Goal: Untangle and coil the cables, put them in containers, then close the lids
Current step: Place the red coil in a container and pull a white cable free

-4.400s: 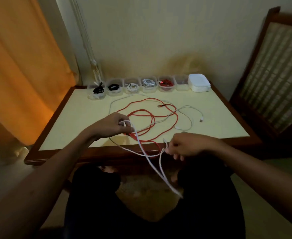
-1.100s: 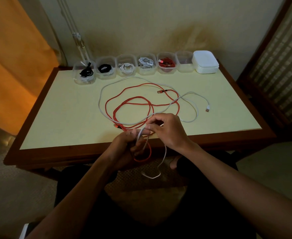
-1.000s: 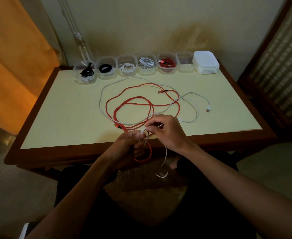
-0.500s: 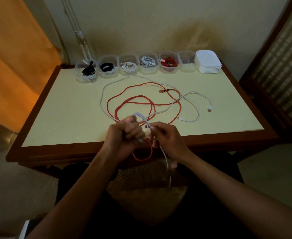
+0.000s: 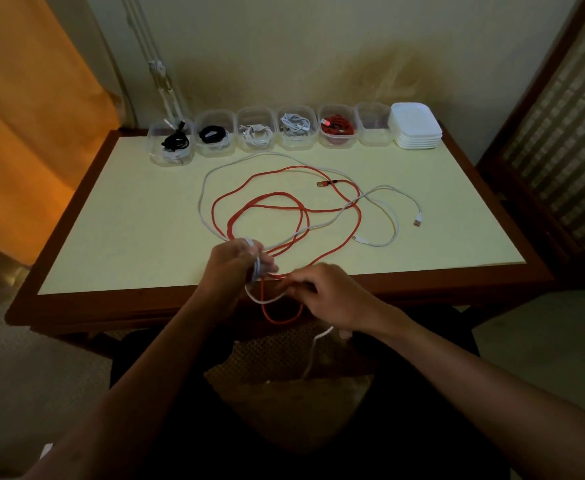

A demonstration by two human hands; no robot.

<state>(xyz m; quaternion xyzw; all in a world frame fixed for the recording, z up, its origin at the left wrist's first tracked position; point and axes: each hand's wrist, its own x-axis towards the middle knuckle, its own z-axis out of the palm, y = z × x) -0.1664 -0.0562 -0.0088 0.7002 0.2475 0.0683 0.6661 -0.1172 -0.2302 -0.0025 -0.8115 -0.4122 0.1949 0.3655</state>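
While the left hand grips a few white-cable turns wound round its fingers, acting as a spool, the right hand pinches the same cable just beside it, probably to feed slack. Beyond both grips, the rest lies on the table, crossed with the red cable; its tail hangs below the right hand.

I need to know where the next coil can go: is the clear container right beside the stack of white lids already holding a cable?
No, the clear container next to the stack of white lids looks empty, while the other five in the row each hold a coiled cable.
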